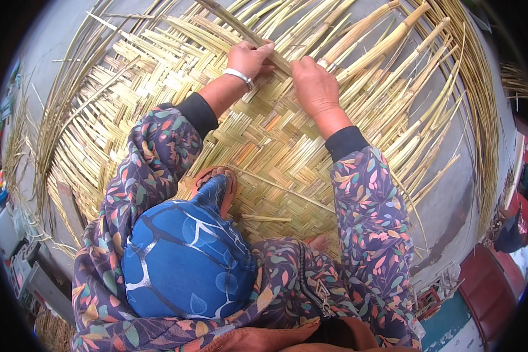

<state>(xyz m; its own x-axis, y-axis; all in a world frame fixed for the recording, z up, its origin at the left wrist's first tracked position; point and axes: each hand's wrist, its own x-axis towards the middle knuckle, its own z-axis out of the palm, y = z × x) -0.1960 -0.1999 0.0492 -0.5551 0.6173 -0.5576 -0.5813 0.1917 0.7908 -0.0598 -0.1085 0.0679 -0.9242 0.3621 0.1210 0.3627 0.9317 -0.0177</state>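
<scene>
1. L hand: fingers curled, pressed together, gripping one flat reed strip that runs up-left from the fingertips. One silver bangle on the wrist.

2. R hand: just beside L fingertips, palm down, fingers close together and pressed flat on the weave. Fingertip detail partly hidden; cannot tell if they pinch a strand.

3. Work item: one woven reed mat, herringbone pattern, pale yellow-green. Both hands rest on its far woven edge; finished area extends from the fingers back toward the body.

4. Beyond the fingers: loose unwoven strips fan out above and to the right, too many to count. Approx. 3 thicker, jointed stalks lie just right of the R fingers, angled up-right.

5. Nearer the body: two patterned sleeves with black cuffs, one blue patterned cloth over a knee. Two bare feet on the mat: one below the L forearm, one toe area below the R forearm.

6. Surface: grey concrete floor under and around the mat.

7. Room: rim view is distorted; red objects lower right, poss. containers. Misc. clutter lower left, not identifiable.
</scene>
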